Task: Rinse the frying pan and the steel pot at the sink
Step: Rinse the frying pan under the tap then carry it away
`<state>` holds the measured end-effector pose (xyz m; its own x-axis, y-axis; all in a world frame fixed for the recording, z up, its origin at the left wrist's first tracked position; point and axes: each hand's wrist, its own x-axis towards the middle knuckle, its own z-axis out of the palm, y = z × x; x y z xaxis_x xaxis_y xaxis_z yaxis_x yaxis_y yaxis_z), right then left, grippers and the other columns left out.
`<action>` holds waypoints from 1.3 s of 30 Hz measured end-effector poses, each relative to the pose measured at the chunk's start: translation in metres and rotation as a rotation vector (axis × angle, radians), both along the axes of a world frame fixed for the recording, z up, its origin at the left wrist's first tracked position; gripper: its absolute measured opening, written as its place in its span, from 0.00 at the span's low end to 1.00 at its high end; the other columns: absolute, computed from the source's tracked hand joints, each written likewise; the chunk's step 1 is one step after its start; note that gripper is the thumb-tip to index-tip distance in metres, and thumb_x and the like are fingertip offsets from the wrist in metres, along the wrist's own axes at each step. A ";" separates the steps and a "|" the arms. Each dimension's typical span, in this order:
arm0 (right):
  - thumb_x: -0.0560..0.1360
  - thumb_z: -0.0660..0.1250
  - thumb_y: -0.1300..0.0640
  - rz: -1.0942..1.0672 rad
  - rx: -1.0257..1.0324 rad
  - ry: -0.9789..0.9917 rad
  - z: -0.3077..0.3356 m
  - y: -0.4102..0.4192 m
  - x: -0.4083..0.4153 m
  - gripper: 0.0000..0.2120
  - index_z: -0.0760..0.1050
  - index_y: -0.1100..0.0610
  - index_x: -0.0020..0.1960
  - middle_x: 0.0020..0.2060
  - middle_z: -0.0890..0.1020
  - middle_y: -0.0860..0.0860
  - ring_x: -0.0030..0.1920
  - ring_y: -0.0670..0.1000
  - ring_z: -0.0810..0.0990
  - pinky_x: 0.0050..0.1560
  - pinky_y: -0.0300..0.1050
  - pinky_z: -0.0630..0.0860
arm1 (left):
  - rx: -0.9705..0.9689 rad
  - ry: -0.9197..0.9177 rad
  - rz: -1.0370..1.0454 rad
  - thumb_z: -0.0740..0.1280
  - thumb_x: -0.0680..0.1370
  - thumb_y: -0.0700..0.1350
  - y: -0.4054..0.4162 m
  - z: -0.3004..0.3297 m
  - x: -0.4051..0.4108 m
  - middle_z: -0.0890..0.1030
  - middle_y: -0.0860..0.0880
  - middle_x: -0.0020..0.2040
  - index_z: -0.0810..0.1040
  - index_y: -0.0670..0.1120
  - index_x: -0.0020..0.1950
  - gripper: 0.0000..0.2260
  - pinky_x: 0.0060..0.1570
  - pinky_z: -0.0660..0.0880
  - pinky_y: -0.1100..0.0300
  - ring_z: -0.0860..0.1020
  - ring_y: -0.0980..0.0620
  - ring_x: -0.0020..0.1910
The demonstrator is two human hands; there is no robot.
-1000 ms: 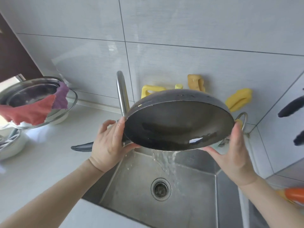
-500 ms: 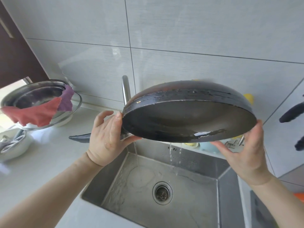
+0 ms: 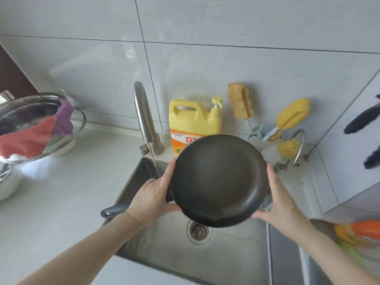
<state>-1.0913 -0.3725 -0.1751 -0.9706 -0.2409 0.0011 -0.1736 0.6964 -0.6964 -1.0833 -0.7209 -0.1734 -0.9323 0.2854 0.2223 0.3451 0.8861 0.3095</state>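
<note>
The dark frying pan (image 3: 218,179) hangs over the steel sink (image 3: 226,256), its inside tilted toward me. Its grey handle (image 3: 115,209) sticks out to the left, behind my wrist. My left hand (image 3: 152,198) grips the pan's left rim by the handle base, thumb on top. Holding the right rim is my right hand (image 3: 281,204), fingers under the pan. A thin stream runs from the faucet (image 3: 144,116) just left of the pan. The steel pot (image 3: 24,114) stands on the left counter with a red cloth (image 3: 26,140) and a purple cloth (image 3: 64,118) draped over its rim.
A yellow detergent bottle (image 3: 191,120) stands behind the pan by the wall. Yellow sponges (image 3: 294,114) sit in a holder at the back right. An orange bottle (image 3: 364,231) lies blurred at the right edge. The drain (image 3: 199,231) shows below the pan.
The pan came down from in front of the wall to just over the sink and turned its inside up toward me. The water poured out of it has stopped falling. Both hands kept their hold.
</note>
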 end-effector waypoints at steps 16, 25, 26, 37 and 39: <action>0.62 0.81 0.55 -0.081 0.104 -0.585 -0.185 0.013 0.019 0.68 0.27 0.41 0.75 0.75 0.58 0.47 0.68 0.53 0.70 0.63 0.44 0.70 | -0.055 -0.809 -0.037 0.80 0.65 0.50 0.031 -0.191 -0.035 0.82 0.52 0.47 0.28 0.63 0.74 0.62 0.46 0.74 0.56 0.80 0.48 0.42; 0.63 0.81 0.53 -0.055 0.214 -0.690 -0.248 0.013 0.007 0.69 0.22 0.42 0.73 0.72 0.59 0.47 0.55 0.48 0.77 0.58 0.46 0.76 | -0.018 -0.996 0.007 0.79 0.65 0.50 0.037 -0.265 -0.038 0.77 0.57 0.44 0.23 0.62 0.72 0.64 0.51 0.74 0.58 0.79 0.51 0.47; 0.63 0.81 0.53 -0.049 0.221 -0.695 -0.252 0.014 0.006 0.69 0.22 0.42 0.73 0.71 0.60 0.47 0.53 0.47 0.77 0.57 0.46 0.76 | -0.020 -1.007 0.006 0.79 0.66 0.49 0.038 -0.268 -0.038 0.77 0.56 0.46 0.23 0.60 0.72 0.64 0.52 0.74 0.58 0.78 0.51 0.48; 0.62 0.81 0.54 -0.029 0.210 -0.734 -0.281 0.020 0.006 0.69 0.24 0.42 0.74 0.68 0.62 0.45 0.52 0.44 0.76 0.57 0.43 0.76 | 0.054 -1.074 0.041 0.80 0.62 0.47 0.040 -0.294 -0.036 0.82 0.54 0.50 0.26 0.65 0.72 0.65 0.56 0.77 0.50 0.81 0.51 0.49; 0.62 0.81 0.55 -0.022 0.204 -0.735 -0.281 0.020 0.004 0.69 0.25 0.43 0.74 0.68 0.62 0.46 0.50 0.44 0.77 0.56 0.43 0.76 | 0.070 -1.087 0.056 0.80 0.61 0.48 0.040 -0.294 -0.036 0.81 0.54 0.51 0.28 0.66 0.73 0.65 0.54 0.78 0.49 0.81 0.51 0.49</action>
<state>-1.0870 -0.3524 -0.4565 -0.7089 -0.1478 -0.6897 0.2999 0.8218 -0.4844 -1.1195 -0.6809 -0.4670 -0.6512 0.2555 -0.7146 -0.1837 0.8606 0.4750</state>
